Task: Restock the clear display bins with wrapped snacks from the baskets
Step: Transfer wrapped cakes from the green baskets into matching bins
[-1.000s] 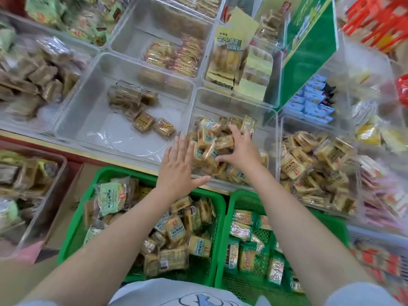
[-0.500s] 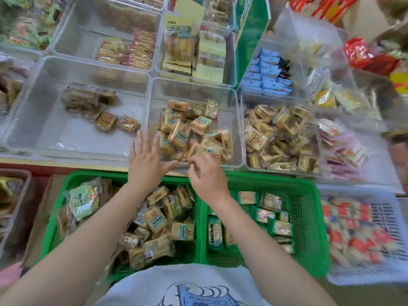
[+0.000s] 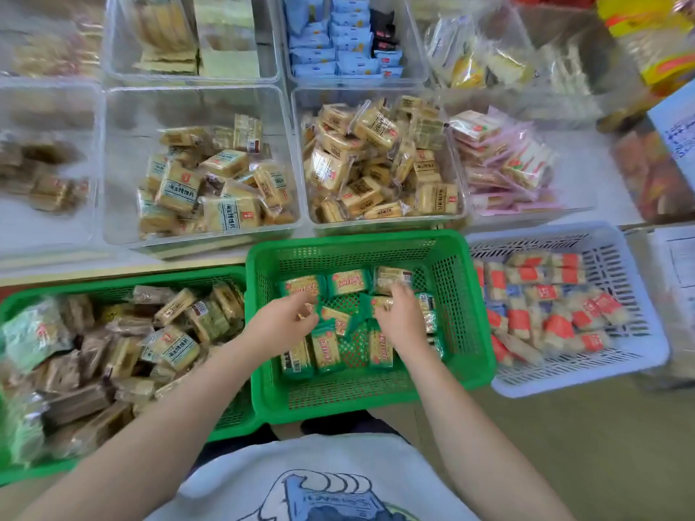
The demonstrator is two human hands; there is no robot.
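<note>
Green-wrapped snacks [image 3: 331,345] lie scattered in the middle green basket [image 3: 462,314], just below the clear display bins [image 3: 203,235] on the bench. Our left hand [image 3: 280,325] and right hand [image 3: 398,319] are both down among them, each grip curled on a packet. Slick wrappers could slip as we lift, or we may drop them into a bin of similar tan packets.
</note>
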